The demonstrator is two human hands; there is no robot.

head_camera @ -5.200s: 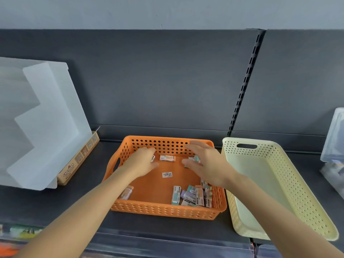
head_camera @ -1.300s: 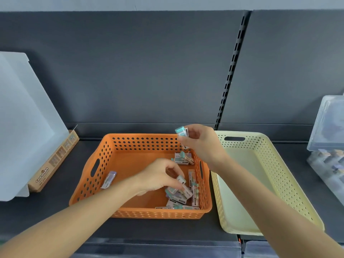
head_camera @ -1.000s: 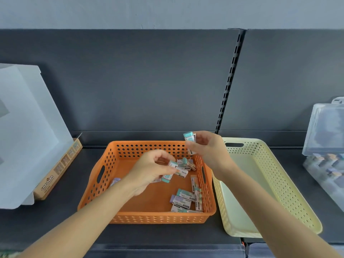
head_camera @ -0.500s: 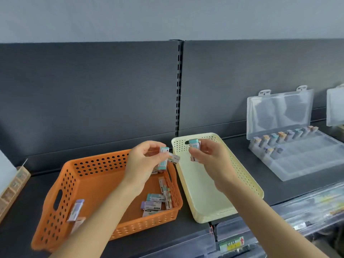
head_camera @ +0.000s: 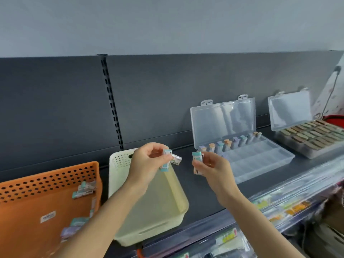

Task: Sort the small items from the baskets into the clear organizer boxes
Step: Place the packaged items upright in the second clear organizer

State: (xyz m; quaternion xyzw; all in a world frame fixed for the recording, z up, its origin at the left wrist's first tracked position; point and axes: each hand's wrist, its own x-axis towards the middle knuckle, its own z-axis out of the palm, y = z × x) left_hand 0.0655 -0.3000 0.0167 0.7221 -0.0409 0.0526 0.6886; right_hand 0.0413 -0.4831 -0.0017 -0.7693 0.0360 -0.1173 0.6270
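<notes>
While both hands hover above the dark shelf (head_camera: pixel 204 192), the left hand (head_camera: pixel 147 162) pinches two small erasers (head_camera: pixel 166 161) between thumb and curled fingers, up over the cream basket (head_camera: pixel 119 159). The right hand (head_camera: pixel 212 169), just beside it, grips a teal-topped eraser stack (head_camera: pixel 197 160), fingers curled round it, held upright. Just behind the right hand sits the clear organizer box (head_camera: pixel 260 159), its lid (head_camera: pixel 223 121) standing open, with a row of pastel erasers (head_camera: pixel 232 143) upright along the back. Far left, the orange basket (head_camera: pixel 46 175) holds more loose erasers (head_camera: pixel 83 190). Farther right, a second open box (head_camera: pixel 312 136) looks packed full.
</notes>
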